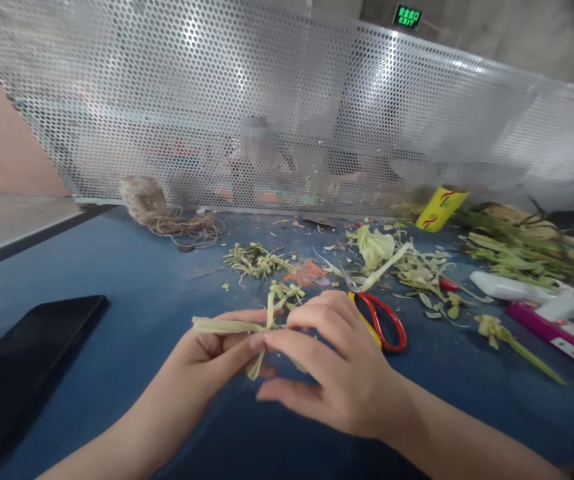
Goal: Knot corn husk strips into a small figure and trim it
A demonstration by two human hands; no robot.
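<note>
My left hand (217,357) pinches a pale green, flat plant strip (227,326) between thumb and fingers. The strip is crossed by others, one sticking up and one hanging below the fingertips. My right hand (337,360) is at the crossing; its index fingertip touches there beside my left thumb, while its own thumb stands apart below. The right fingers hide part of the strips. Just beyond lies a small clump of knotted green pieces (287,293); whether it joins the held strips I cannot tell. Scissors with red handles (389,327) lie partly behind my right hand.
A black phone-like slab (37,360) lies left on the blue table (157,287). Twine (181,227), a knotted green pile (254,260), husk scraps (377,247), a yellow roll (441,208) and a white-and-purple tool (557,327) lie around. A perforated metal screen (291,87) stands behind.
</note>
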